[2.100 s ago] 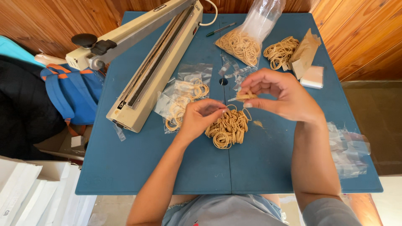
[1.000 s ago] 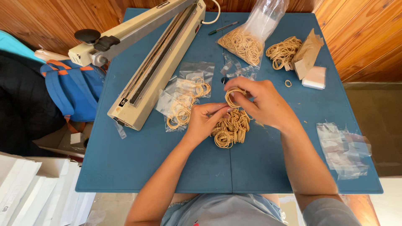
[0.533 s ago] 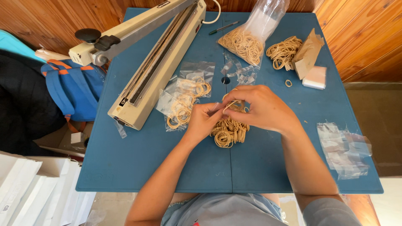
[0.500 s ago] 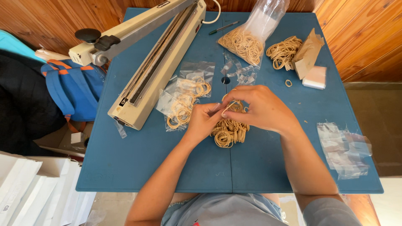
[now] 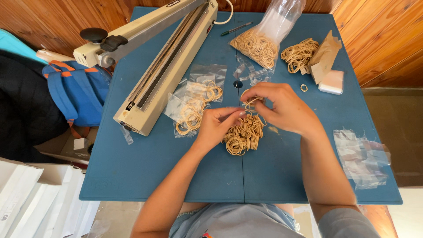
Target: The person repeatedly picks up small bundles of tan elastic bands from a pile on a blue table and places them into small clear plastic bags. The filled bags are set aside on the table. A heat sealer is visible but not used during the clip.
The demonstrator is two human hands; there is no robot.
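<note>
A heap of tan rubber bands (image 5: 243,136) lies in the middle of the blue table (image 5: 145,163). My left hand (image 5: 217,125) rests at the heap's left edge, its fingertips pinching bands. My right hand (image 5: 282,108) is just above and to the right of the heap. It holds a few bands (image 5: 252,104) lifted off the heap between thumb and fingers. The two hands nearly touch over the heap.
A long beige heat sealer (image 5: 163,66) lies diagonally at the left. Small clear bags with bands (image 5: 194,103) lie beside it. At the back are a large clear bag of bands (image 5: 264,37), a loose bunch (image 5: 298,55), a brown paper bag (image 5: 324,57), a white block (image 5: 331,82) and a pen (image 5: 235,28). Empty clear bags (image 5: 359,156) lie at the right. A blue backpack (image 5: 79,92) stands off the left edge.
My right hand has come down from above the heap and closed in toward my left hand. Both hands now work bands at the heap's top.
</note>
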